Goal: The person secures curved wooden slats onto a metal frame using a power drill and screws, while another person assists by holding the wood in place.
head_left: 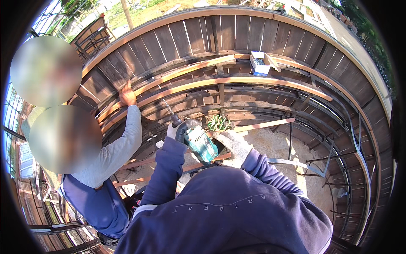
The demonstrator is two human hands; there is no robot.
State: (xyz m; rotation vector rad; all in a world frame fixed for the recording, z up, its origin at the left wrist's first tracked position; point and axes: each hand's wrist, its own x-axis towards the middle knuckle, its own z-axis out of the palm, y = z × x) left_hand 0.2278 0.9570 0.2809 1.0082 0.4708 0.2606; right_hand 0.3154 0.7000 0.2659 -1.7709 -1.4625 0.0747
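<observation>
One gloved left hand (182,131) wraps the teal power drill (202,146); the right hand (237,146) meets its rear, grip unclear. Positioning seems underway; drilling calls for a squarely aimed bit (167,106).

I'm on an open-air construction site: I hold a teal power drill (202,144) inside a curved wall of wooden planks (182,40) beside thin metal bars (291,142), with sunlit ground (152,12) and loose boards (311,15) beyond.

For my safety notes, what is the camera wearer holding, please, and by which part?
A teal power drill: left hand around its front, behind the chuck; right hand at its rear, grip partly hidden.
</observation>
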